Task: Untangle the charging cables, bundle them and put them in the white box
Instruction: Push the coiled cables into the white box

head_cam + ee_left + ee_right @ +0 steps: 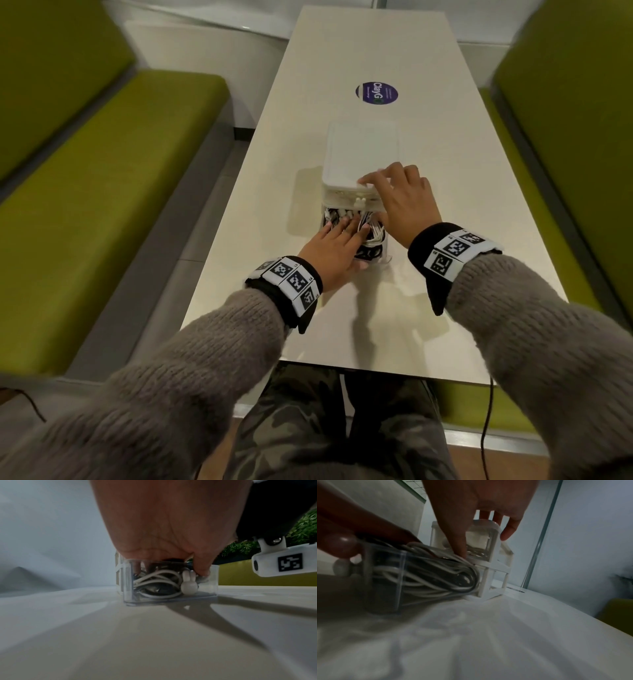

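The white box (359, 150) stands mid-table, its clear drawer (386, 256) pulled out toward me and full of coiled white and black charging cables (374, 233). My left hand (346, 230) lies flat on the cables, straight fingers pressing them down. In the left wrist view the fingertips (202, 572) dip into the drawer (212, 584) above the cables (157, 576), behind a white bunny knob (188, 584). My right hand (404, 197) rests on the box's near top edge. In the right wrist view its thumb (459, 546) touches the cables (436, 574) at the box (494, 563) mouth.
The cream table (342, 325) carries a round purple sticker (376, 93) beyond the box. Green benches (113, 192) flank it on both sides. A thin dark cord (486, 428) hangs off the near right edge. My lap sits below the near edge.
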Tool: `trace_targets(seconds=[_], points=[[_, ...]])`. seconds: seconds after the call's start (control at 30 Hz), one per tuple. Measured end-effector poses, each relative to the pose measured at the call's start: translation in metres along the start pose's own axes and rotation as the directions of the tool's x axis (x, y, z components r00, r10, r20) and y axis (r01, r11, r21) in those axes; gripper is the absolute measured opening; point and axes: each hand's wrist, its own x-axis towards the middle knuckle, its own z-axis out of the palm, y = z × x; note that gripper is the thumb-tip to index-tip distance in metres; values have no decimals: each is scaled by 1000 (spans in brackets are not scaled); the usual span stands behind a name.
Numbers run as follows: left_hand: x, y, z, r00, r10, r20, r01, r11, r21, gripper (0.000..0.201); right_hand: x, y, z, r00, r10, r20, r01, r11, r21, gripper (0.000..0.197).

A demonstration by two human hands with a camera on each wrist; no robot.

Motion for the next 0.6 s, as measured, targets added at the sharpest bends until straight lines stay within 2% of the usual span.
trace_targets(seconds=[0.13, 0.27, 0.5, 0.6], points=[[7, -3, 0, 1000, 3, 1, -3, 1000, 6, 66, 1, -1, 2, 1000, 21, -3, -21, 996, 89, 56], [13, -5, 0, 1000, 18, -1, -18, 1000, 8, 65, -5, 5, -9, 986, 41, 159, -71, 979, 190, 67], [11, -9, -4, 999, 41, -13, -41, 999, 27, 67, -4, 8, -11, 979, 29, 202, -67, 981, 183, 74], [5, -9, -7, 996, 30, -90, -30, 1000, -1, 74, -6, 10, -8, 980, 22, 199, -55, 985, 161, 80]])
